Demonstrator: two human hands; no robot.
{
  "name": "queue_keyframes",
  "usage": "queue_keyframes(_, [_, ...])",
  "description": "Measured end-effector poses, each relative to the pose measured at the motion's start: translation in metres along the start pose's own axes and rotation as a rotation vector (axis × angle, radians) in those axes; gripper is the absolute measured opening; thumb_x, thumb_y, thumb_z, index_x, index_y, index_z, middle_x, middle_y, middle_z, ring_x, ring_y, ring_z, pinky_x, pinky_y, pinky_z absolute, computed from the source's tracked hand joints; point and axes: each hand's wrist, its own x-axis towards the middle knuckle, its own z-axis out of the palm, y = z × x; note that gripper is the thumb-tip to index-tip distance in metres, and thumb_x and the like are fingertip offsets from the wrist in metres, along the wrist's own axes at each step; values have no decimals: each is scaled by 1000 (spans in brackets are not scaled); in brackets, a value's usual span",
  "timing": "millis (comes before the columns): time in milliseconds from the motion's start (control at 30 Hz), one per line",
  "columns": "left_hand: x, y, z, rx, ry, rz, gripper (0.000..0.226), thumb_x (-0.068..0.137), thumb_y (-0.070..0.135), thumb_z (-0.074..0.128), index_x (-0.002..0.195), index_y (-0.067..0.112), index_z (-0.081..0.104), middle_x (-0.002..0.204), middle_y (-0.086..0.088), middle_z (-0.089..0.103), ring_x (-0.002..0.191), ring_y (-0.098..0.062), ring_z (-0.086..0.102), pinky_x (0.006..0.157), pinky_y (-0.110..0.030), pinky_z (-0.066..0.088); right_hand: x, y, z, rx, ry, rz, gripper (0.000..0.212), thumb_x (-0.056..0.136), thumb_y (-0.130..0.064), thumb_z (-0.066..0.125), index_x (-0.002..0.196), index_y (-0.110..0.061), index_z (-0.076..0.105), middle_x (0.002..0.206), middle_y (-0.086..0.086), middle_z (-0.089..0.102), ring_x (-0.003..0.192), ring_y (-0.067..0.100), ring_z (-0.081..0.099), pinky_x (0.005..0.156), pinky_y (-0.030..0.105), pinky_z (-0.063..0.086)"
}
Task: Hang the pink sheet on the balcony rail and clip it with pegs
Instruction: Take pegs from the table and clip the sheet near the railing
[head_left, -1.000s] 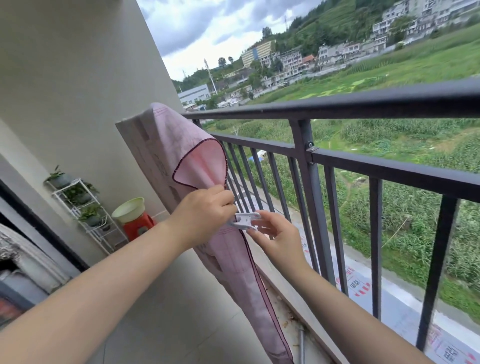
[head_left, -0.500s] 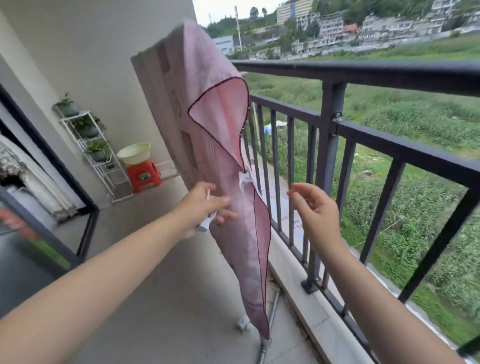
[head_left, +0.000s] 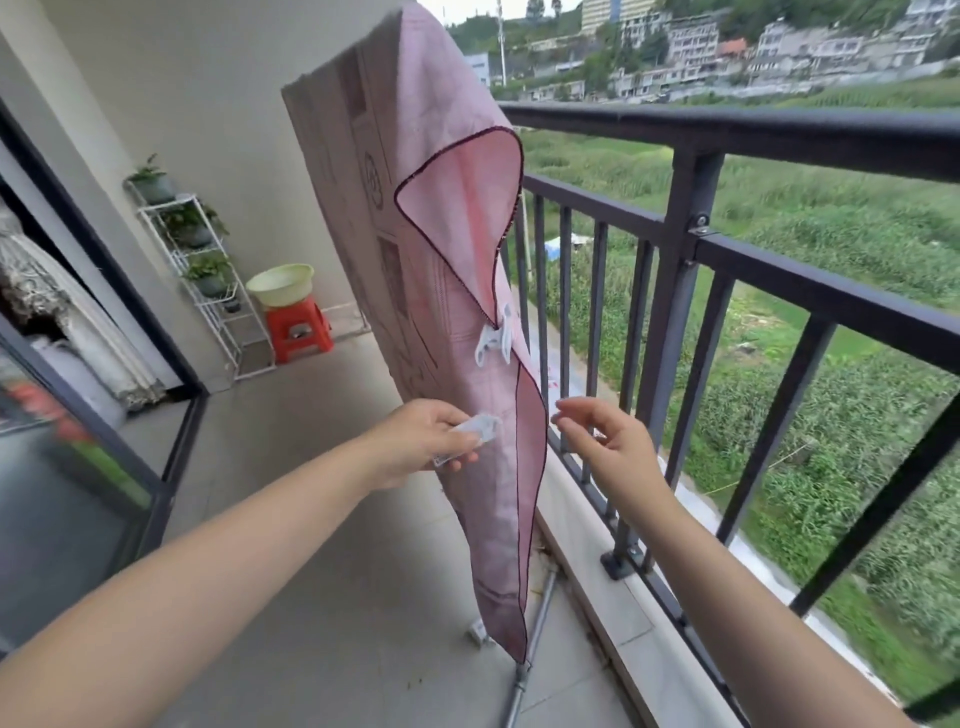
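The pink sheet with a dark hem hangs folded from high up beside the black balcony rail, its tip reaching almost to the floor. A white peg is clipped on its hem at mid height. My left hand is shut on another white peg, held against the sheet below the first one. My right hand hovers just right of the hem, fingers apart and holding nothing.
A grey metal pole lies on the floor under the sheet, by a small white object. A red stool with a pale basin and a white plant rack stand at the far wall. A glass door is on the left.
A peg that both hands held a second ago is now clipped on the sheet's hem. Both hands have dropped lower; the left brings a second peg to the sheet. The view tilted down.
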Motion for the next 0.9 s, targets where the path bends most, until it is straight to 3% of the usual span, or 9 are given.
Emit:
queue_keyframes(67, [-3, -4, 3, 161, 20, 108, 7, 85, 9, 60, 90, 12, 64, 49, 6, 64, 42, -1, 55, 41, -11, 41, -1, 2, 3, -82, -168, 23, 25, 85, -11, 56, 110, -16, 57, 103, -1, 60, 93, 11, 56, 81, 25, 47])
queue_keyframes(167, [0, -7, 12, 470, 148, 304, 29, 83, 13, 63, 112, 14, 64, 78, 1, 55, 51, -9, 53, 43, -9, 42, -2, 6, 8, -102, -336, 49, 33, 87, -16, 54, 120, -11, 52, 109, 0, 59, 95, 12, 56, 79, 17, 46])
queue_keyframes(333, [7, -14, 22, 670, 17, 354, 42, 94, 3, 39, 135, 7, 37, 108, -2, 35, 63, 2, 52, 63, -2, 40, -6, 17, 8, -12, -270, 64, 22, 86, -11, 55, 108, -11, 58, 98, -2, 59, 79, 8, 57, 69, 14, 49])
queue_keyframes(400, [9, -18, 25, 579, -21, 345, 39, 93, -2, 39, 131, 5, 41, 110, -4, 40, 61, 4, 59, 66, 0, 44, -7, 22, 6, 21, -207, 50, 10, 85, -9, 57, 90, -17, 57, 94, -2, 59, 80, 9, 57, 70, 14, 47])
queue_keyframes(500, [13, -22, 30, 311, -5, 284, 27, 87, -10, 47, 106, 9, 52, 102, -8, 54, 57, 8, 64, 62, -8, 53, -9, 32, 3, 171, -161, 71, 23, 83, 0, 57, 73, -19, 51, 90, -4, 59, 75, 7, 57, 69, 14, 47])
queue_keyframes(567, [15, -23, 33, 186, -22, 270, 27, 85, -10, 51, 90, 17, 52, 98, -8, 56, 60, 4, 66, 64, -11, 54, -10, 37, 2, 253, -112, 96, 17, 82, 2, 57, 76, -14, 55, 85, 6, 61, 70, 11, 57, 69, 20, 49])
queue_keyframes(633, [16, -23, 34, 216, -55, 252, 27, 85, -3, 56, 97, 21, 51, 107, -5, 56, 80, -4, 65, 77, -18, 52, -10, 44, 2, 310, -37, 130, 7, 83, 3, 55, 86, -2, 59, 79, 6, 61, 67, 9, 57, 66, 18, 49])
queue_keyframes(767, [25, -25, 21, 947, 170, 463, 32, 87, 9, 56, 118, 7, 55, 119, -8, 59, 110, -24, 57, 94, -30, 45, -4, 63, 2, 424, -33, 312, 23, 90, 3, 40, 84, -4, 61, 80, 4, 60, 69, 7, 56, 64, 16, 48])
queue_keyframes(900, [37, -24, 7, 1442, 402, 905, 25, 67, 9, 42, 71, 6, 66, 80, -12, 70, 70, -29, 68, 50, -28, 55, 10, 85, 22, 633, 159, 710, 26, 80, 4, 36, 62, -4, 52, 48, 2, 48, 44, 11, 41, 45, 21, 33])
